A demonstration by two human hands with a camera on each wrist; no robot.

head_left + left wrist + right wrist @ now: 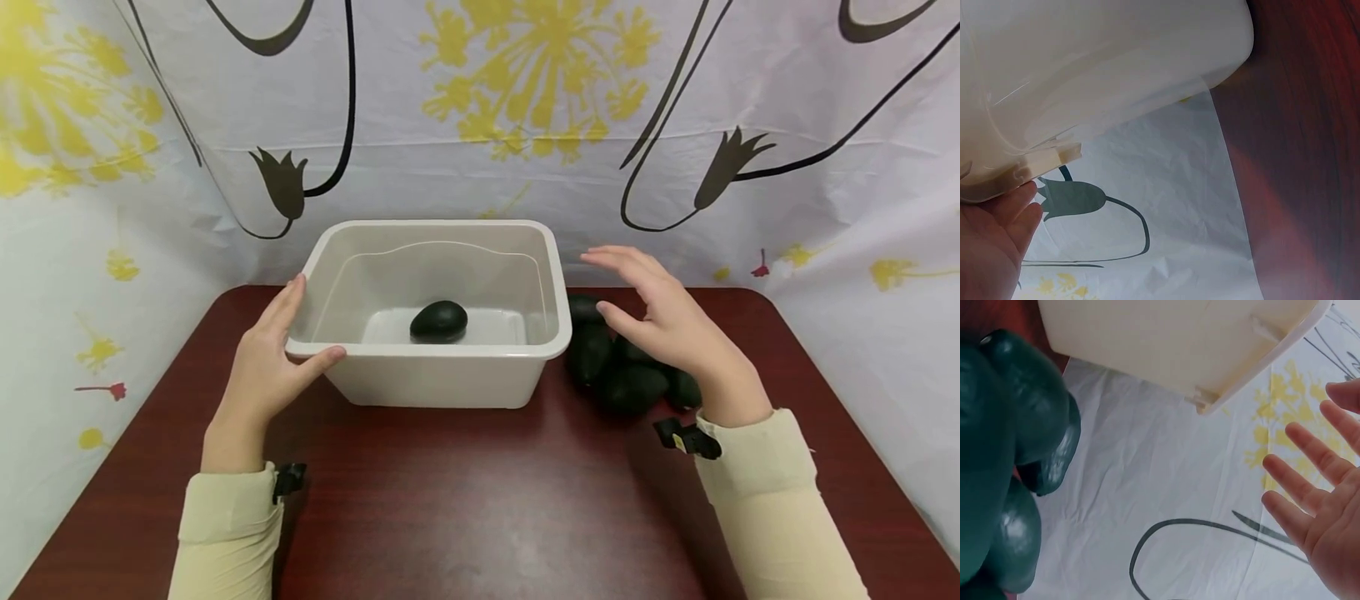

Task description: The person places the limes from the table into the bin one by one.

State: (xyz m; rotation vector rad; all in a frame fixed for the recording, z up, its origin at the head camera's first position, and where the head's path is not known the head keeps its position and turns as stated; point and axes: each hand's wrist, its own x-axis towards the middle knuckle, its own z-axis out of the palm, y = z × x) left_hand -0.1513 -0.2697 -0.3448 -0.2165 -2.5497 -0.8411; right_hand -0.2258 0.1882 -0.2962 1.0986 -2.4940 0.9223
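A whitish plastic bin (442,375) stands at the table's far side. Inside, on its floor, lies one dark green avocado (438,322). My left hand (262,367) holds the bin's front left corner, thumb over the front rim and fingers along the left rim. In the left wrist view, fingers (1016,215) touch the rim from outside. To the right of the bin, my right hand (660,321) hovers with fingers spread and nothing in it. Beneath it several dark avocados (633,389) lie in a heap, partly hidden by the hand; the right wrist view shows them (1022,394) close up.
The dark red wooden table (480,492) carries the bin and the heap. A white cloth (480,183) with yellow and grey flower prints hangs behind and along both sides. The heap lies close against the bin's right side.
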